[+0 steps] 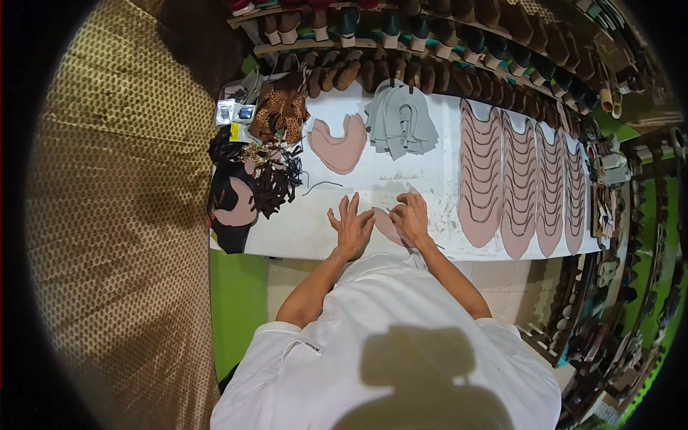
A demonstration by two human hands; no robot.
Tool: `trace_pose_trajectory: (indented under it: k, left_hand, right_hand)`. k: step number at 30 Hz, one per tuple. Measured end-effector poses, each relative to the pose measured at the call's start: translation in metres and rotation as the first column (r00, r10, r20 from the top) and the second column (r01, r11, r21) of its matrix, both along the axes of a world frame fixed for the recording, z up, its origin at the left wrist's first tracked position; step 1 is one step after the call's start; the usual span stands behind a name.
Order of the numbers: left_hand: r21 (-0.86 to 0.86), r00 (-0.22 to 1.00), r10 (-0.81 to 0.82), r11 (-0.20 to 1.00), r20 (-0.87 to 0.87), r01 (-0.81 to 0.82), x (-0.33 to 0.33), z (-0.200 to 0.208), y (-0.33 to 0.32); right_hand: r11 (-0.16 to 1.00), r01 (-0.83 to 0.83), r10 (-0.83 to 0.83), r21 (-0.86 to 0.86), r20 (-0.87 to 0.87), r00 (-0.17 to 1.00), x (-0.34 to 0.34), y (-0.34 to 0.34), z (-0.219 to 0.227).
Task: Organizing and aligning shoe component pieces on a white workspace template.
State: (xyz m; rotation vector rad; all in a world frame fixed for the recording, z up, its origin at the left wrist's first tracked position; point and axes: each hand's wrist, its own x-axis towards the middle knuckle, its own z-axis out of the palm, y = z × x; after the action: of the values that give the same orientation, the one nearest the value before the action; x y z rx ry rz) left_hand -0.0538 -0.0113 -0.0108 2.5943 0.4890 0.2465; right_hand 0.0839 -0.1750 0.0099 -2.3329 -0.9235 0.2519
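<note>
A pink U-shaped shoe-upper piece [388, 226] lies on the white table near its front edge, between my two hands. My left hand [352, 231] pinches its left end with thumb and forefinger, while the other fingers stand spread. At the piece's right side, my right hand [413, 219] is closed with bent fingers over its edge. My hands hide part of the piece. A short dark strip shows just right of my right hand.
Overlapping rows of pink upper pieces [480, 208] cover the table's right. Behind are a pink stack [338, 147] and grey pieces [403, 122]. Leopard-print material [281, 111], dark strips [276, 188] and black pieces [231, 233] crowd the left. Shoe racks [430, 46] line the back.
</note>
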Motion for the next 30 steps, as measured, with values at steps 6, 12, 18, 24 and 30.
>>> trace_pose_trajectory:
  k: [6, 12, 18, 24, 30]
  left_hand:
    - [-0.020, 1.000, 0.008, 1.000, -0.022, -0.008, 0.002, 0.002, 0.000]
    - [-0.007, 1.000, 0.003, 1.000, -0.027, -0.003, 0.000, -0.002, 0.003]
    - [-0.027, 0.999, -0.008, 1.000, -0.034, 0.007, 0.004, 0.000, 0.005]
    - [-0.019, 0.998, 0.002, 1.000, -0.057, -0.003, 0.002, 0.000, 0.009]
    - [-0.043, 0.997, 0.001, 0.999, -0.076, -0.004, 0.003, 0.005, 0.008]
  right_hand:
    - [0.998, -0.036, 0.038, -0.042, 0.034, 0.999, 0.001, 0.003, 0.001]
    - [0.999, -0.022, 0.024, -0.028, 0.048, 0.999, -0.004, 0.002, 0.013]
    - [0.999, -0.001, 0.008, -0.054, 0.125, 0.992, -0.005, 0.004, -0.001]
    - [0.999, -0.010, 0.009, 0.043, 0.006, 1.000, 0.000, 0.023, 0.003]
    - [0.996, -0.048, 0.051, 0.070, -0.031, 0.998, 0.002, 0.035, -0.005]
